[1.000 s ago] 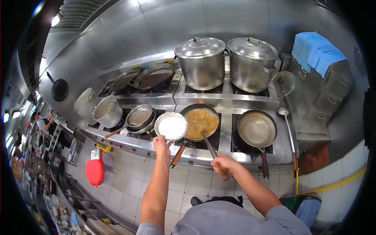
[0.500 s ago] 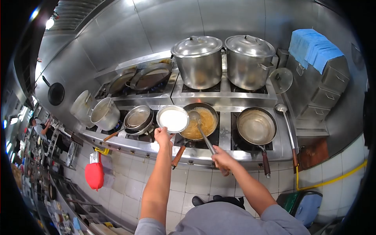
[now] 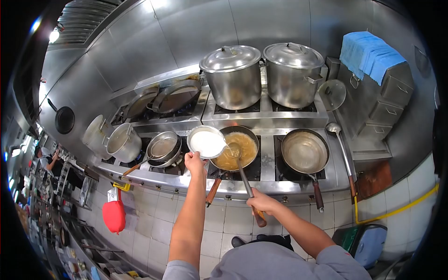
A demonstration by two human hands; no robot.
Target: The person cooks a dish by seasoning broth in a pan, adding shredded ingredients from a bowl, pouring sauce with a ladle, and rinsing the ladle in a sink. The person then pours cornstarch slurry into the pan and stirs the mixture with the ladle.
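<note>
My left hand (image 3: 195,161) grips the near rim of a metal bowl (image 3: 190,139) holding something white. The bowl is tilted to the right over the left edge of a frying pan (image 3: 255,135), and a thin pale trickle seems to run from its lip. Yellow-brown sauce (image 3: 245,143) fills the pan, whose wooden handle (image 3: 213,192) points toward me. In my right hand (image 3: 262,202), fingers wrapped round, is the long shaft of a ladle (image 3: 244,180). Its bowl rests in the sauce, right beside the tilted lip.
A second frying pan (image 3: 304,151) sits on the right burner, with another ladle (image 3: 343,149) beyond it. Left are a strainer (image 3: 163,144) over a pan and metal pots (image 3: 123,142). Two lidded stockpots (image 3: 233,86) stand behind. A person (image 3: 48,159) is far left.
The bowl has tipped further toward the pan. The ladle has swung more upright, its head shifting a little right and down, and my right hand has moved slightly left and down.
</note>
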